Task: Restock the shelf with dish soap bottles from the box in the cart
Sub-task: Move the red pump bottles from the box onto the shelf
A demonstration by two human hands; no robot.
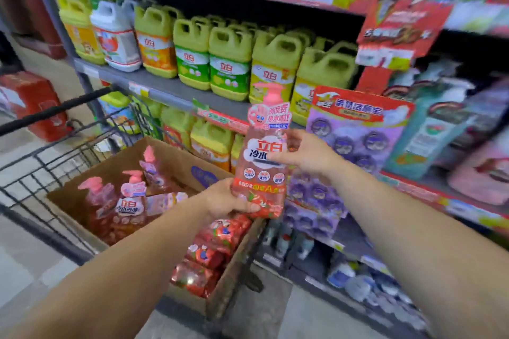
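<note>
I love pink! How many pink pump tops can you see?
4: one on the held pink pump-top soap bottle, three on bottles in the brown cardboard box at. More may be hidden.

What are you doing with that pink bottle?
A person is restocking a shop shelf. Both hands hold one pink pump bottle of dish soap upright in front of the shelf: the left hand grips its base, the right hand its middle. More of the same bottles wait in the cardboard box in the cart.
</note>
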